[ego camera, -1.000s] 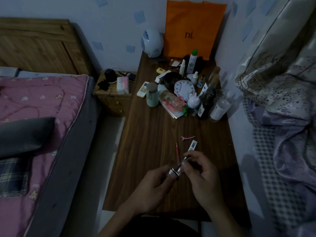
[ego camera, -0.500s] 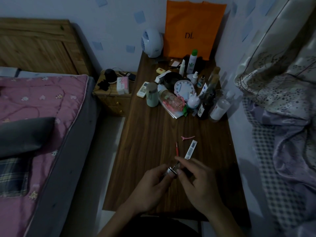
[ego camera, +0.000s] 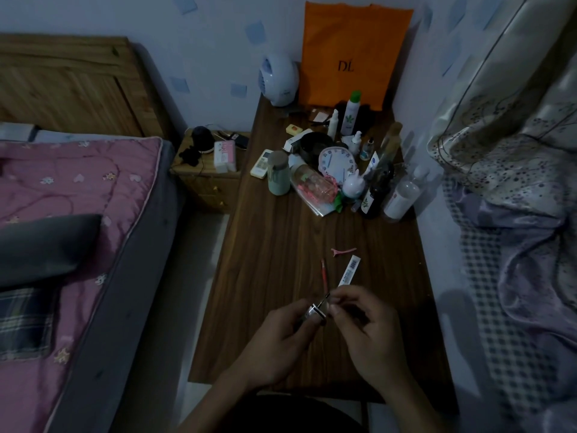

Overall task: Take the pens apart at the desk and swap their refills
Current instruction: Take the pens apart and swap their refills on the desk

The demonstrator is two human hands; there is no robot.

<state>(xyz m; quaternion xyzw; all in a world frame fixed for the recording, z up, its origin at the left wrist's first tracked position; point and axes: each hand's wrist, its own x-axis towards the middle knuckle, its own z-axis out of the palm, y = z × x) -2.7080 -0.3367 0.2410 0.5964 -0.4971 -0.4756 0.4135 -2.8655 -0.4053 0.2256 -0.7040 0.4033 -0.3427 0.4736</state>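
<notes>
Above the near half of the dark wooden desk (ego camera: 271, 276), my left hand (ego camera: 278, 342) grips a pen barrel (ego camera: 315, 311) with a silver band and black rings. My right hand (ego camera: 365, 332) pinches a thin dark refill tip (ego camera: 327, 297) that sticks out of the barrel's upper end. A red refill (ego camera: 324, 274) lies flat on the desk just beyond my fingers. To its right lies a white pen piece (ego camera: 349, 272) with a printed barcode label. My fingers hide the rest of the barrel.
A pink hair clip (ego camera: 342, 251) lies beyond the pen parts. Bottles, a round clock (ego camera: 337, 162), a green cup (ego camera: 278, 173) and an orange bag (ego camera: 352, 54) crowd the far end. A bed with pink cover (ego camera: 62, 198) stands left, bedding (ego camera: 515, 198) right.
My right hand has slid down toward the barrel, so less of the thin refill shows between my hands. The parts on the desk have not moved.
</notes>
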